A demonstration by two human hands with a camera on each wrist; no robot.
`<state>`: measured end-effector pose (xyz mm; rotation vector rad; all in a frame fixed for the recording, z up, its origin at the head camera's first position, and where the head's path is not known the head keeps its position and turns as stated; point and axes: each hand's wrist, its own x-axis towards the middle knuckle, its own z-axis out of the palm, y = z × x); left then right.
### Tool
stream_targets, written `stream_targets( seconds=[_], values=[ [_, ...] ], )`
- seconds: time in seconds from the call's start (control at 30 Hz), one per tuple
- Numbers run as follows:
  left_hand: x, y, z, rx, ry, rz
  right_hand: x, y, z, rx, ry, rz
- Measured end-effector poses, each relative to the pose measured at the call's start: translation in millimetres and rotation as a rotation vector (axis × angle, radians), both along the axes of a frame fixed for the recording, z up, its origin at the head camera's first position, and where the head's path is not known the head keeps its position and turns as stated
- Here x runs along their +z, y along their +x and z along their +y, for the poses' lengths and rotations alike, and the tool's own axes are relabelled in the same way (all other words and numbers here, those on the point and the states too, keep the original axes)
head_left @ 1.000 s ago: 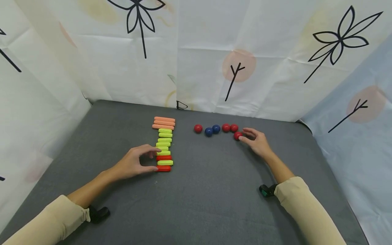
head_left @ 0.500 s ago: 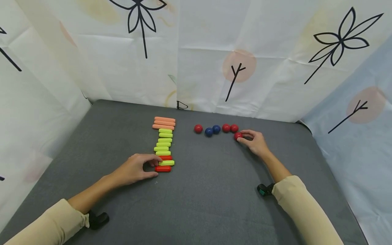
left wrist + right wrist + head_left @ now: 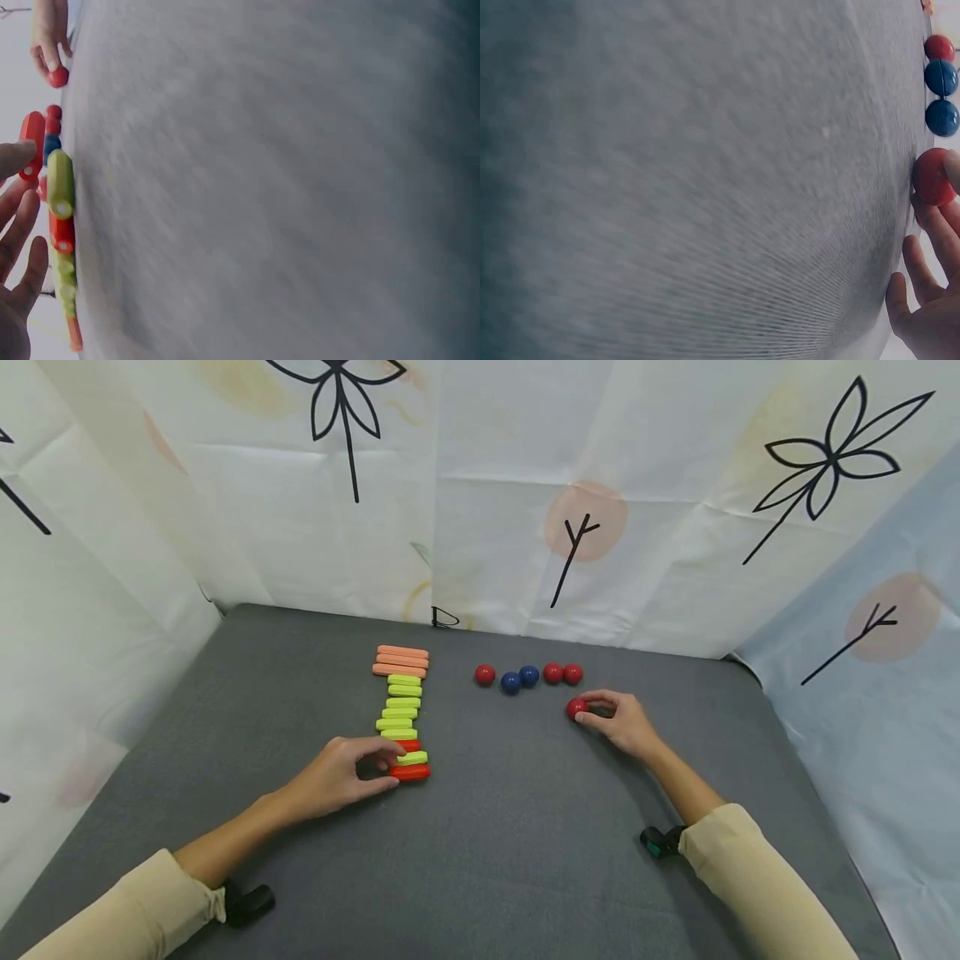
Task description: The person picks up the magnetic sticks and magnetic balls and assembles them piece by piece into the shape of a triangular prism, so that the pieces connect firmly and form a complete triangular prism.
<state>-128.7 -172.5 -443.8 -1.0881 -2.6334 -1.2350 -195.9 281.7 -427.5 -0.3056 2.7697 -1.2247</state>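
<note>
My left hand pinches a short faceted red stick between thumb and fingers, at the near end of a column of sticks. In the left wrist view the thumb lies across this red stick, beside a yellow-green stick. Just beyond it in the head view are that yellow-green stick and another red stick, partly covered by the fingers. With thumb and fingertips my right hand holds a red ball, also in the right wrist view, where the ball sits against the thumb.
Several yellow-green sticks continue the column up to salmon sticks at the back. Along the back lie a red ball, two blue balls and two red balls. Patterned white cloth borders the grey table.
My right hand has drawn its red ball toward me and slightly left, away from the other balls. My left hand has moved down the column and shifted the nearest red stick to the right.
</note>
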Motion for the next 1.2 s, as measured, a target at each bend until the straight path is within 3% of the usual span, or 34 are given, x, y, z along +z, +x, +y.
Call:
stream_targets(
  seconds=[0.13,0.33,0.7,0.97,1.2],
  values=[
    [2.2,-4.3,17.9,0.022,0.064,-0.016,-0.2,8.3,-5.9,0.060,0.019,0.032],
    [1.4,-13.1,55.3,0.034,0.083,-0.078,-0.6,22.8,-19.5,0.160,-0.010,0.033],
    [7.3,-34.1,119.3,-0.038,-0.016,-0.126,-2.7,42.3,-38.5,0.232,-0.035,0.046],
    [4.3,-44.2,140.7,-0.038,-0.063,-0.153,-6.0,44.6,-42.7,0.236,-0.078,0.029],
    [4.9,-53.9,144.9,-0.047,-0.046,-0.156,-3.7,45.1,-42.6,0.236,-0.080,0.017]
  ],
)
